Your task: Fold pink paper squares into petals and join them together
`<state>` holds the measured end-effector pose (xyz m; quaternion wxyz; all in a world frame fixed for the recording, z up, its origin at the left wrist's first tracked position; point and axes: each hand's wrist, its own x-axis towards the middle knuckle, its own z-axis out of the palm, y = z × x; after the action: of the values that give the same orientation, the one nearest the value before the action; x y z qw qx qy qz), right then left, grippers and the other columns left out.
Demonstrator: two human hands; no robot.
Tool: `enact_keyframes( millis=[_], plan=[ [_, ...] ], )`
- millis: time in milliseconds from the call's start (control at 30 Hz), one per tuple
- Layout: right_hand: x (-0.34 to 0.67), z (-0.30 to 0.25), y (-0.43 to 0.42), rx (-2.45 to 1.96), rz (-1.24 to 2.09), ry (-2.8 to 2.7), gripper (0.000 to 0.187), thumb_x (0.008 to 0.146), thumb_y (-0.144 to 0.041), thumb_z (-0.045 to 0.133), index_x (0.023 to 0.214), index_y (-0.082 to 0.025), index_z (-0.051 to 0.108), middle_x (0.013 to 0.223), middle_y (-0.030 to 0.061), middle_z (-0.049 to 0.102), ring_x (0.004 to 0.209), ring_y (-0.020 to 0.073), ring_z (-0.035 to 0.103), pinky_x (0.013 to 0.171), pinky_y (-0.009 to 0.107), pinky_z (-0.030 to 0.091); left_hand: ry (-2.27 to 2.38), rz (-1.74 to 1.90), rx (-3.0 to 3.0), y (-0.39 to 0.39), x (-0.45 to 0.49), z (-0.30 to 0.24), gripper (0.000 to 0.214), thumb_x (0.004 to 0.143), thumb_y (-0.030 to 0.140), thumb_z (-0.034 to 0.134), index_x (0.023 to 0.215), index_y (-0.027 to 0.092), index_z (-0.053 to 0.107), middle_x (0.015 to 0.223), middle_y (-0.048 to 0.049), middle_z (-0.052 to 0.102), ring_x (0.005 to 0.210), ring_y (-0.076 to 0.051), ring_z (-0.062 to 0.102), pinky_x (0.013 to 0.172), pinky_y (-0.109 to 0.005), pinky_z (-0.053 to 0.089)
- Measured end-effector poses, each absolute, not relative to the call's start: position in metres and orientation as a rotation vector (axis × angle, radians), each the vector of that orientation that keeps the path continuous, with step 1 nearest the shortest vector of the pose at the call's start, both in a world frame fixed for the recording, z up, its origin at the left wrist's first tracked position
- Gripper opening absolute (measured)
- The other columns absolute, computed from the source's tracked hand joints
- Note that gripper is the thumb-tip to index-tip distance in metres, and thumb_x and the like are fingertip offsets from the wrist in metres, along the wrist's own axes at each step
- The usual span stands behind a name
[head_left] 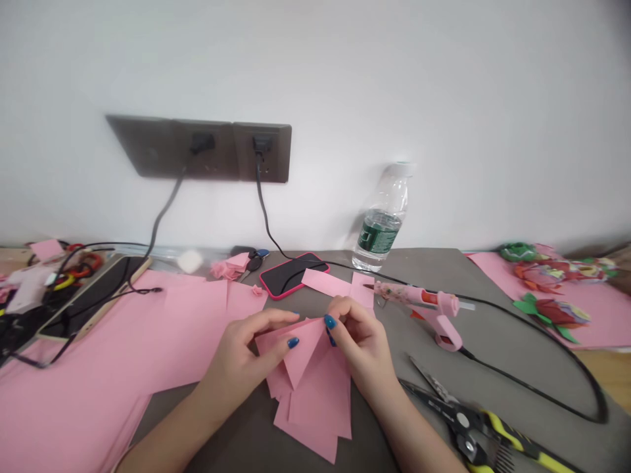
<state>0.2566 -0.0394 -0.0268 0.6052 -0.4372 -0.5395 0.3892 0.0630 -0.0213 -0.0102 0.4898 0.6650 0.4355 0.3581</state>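
Plainly, folded pink paper (pixel 304 349) sits pinched between both hands (pixel 246 348) (pixel 362 338).

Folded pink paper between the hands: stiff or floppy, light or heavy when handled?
The folded pink paper is probably very light and bendy, judging by its thin edges. The fold likely stiffens it slightly, though pressure from the left hand and right hand could crease it. If pushed, it may slide over the flat pink sheets beneath.

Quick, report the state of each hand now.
Left hand: closed, thumb and fingers holding the left side of a folded pink paper triangle.
Right hand: closed, thumb and forefinger pinching the triangle's right corner.
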Motion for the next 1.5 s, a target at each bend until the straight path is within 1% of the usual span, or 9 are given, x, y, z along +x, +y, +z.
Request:
enact_keyframes(
  millis=[100,267,500,800,933,1067,1133,1300,1500],
  plan=[
    [0.255,-0.03,-0.041,-1.001,0.901,-1.275,0.026,0.092,-0.034,0.063,0.071,-0.02,0.057,0.064,-0.0018,0.048,0.056,0.0131,0.043,0.051,0.024,0.033,1.013,0.829,1.594,-0.024,0.065,-0.011,0.019,0.087,0.028,0.069,0.105,0.024,0.074,0.103,-0.0034,0.078,0.096,-0.019,0.072,0.084,-0.024,0.055],
    [0.251,-0.032,-0.044,-0.984,0.991,-1.296,0.024,0.095,-0.035,0.059,0.076,-0.02,0.056,0.069,-0.0012,0.05,0.06,0.0133,0.044,0.054,0.025,0.035,1.003,0.832,1.489,-0.026,0.068,-0.014,0.007,0.089,0.025,0.066,0.089,0.021,0.071,0.079,0.0004,0.073,0.073,-0.013,0.066,0.065,-0.019,0.049],
    [0.247,-0.031,-0.044,-1.013,1.063,-1.389,0.022,0.094,-0.032,0.058,0.076,-0.02,0.052,0.071,-0.0016,0.047,0.063,0.014,0.042,0.056,0.026,0.034,1.021,0.849,1.318,-0.022,0.07,-0.013,0.013,0.089,0.029,0.066,0.083,0.018,0.068,0.067,0.0033,0.067,0.061,-0.009,0.055,0.056,-0.016,0.039],
    [0.25,-0.034,-0.042,-1.106,0.936,-1.272,0.022,0.096,-0.034,0.053,0.079,-0.022,0.05,0.068,-0.0037,0.043,0.058,0.0128,0.037,0.051,0.024,0.032,1.033,0.729,1.3,-0.025,0.071,-0.015,0.014,0.086,0.029,0.068,0.09,0.018,0.074,0.079,-0.0017,0.074,0.072,-0.014,0.064,0.065,-0.02,0.046],
    [0.248,-0.031,-0.047,-1.131,0.926,-1.423,0.021,0.101,-0.036,0.045,0.087,-0.022,0.052,0.075,-0.001,0.05,0.064,0.0146,0.045,0.057,0.025,0.037,1.037,0.741,1.259,-0.026,0.07,-0.015,0.015,0.086,0.031,0.069,0.089,0.017,0.074,0.074,-0.0009,0.073,0.069,-0.013,0.063,0.064,-0.02,0.046],
    [0.248,-0.032,-0.051,-1.258,0.867,-1.601,0.023,0.103,-0.038,0.04,0.106,-0.021,0.056,0.087,0.0035,0.061,0.075,0.0189,0.057,0.063,0.028,0.04,0.981,0.729,1.236,-0.026,0.072,-0.015,0.019,0.086,0.032,0.068,0.092,0.017,0.077,0.082,-0.0043,0.076,0.075,-0.016,0.068,0.068,-0.023,0.05],
    [0.248,-0.033,-0.051,-1.286,0.855,-1.62,0.025,0.104,-0.038,0.038,0.114,-0.022,0.054,0.091,0.0047,0.064,0.077,0.0199,0.06,0.063,0.028,0.042,0.962,0.71,1.23,-0.026,0.072,-0.015,0.023,0.088,0.034,0.066,0.097,0.016,0.078,0.081,-0.0053,0.075,0.071,-0.016,0.067,0.064,-0.024,0.05],
    [0.248,-0.035,-0.05,-1.282,0.823,-1.641,0.021,0.104,-0.034,0.039,0.115,-0.023,0.053,0.091,0.0033,0.066,0.073,0.0178,0.061,0.065,0.027,0.045,0.913,0.694,1.188,-0.026,0.073,-0.015,0.03,0.09,0.038,0.064,0.103,0.016,0.079,0.071,-0.0039,0.073,0.053,-0.011,0.057,0.051,-0.021,0.046],
    [0.248,-0.034,-0.051,-1.275,0.787,-1.665,0.018,0.103,-0.031,0.04,0.115,-0.023,0.052,0.086,0.0009,0.062,0.069,0.0165,0.061,0.063,0.025,0.044,0.883,0.705,1.157,-0.026,0.073,-0.013,0.03,0.089,0.037,0.066,0.105,0.016,0.08,0.08,-0.0073,0.077,0.069,-0.016,0.068,0.061,-0.023,0.052]
  ],
)
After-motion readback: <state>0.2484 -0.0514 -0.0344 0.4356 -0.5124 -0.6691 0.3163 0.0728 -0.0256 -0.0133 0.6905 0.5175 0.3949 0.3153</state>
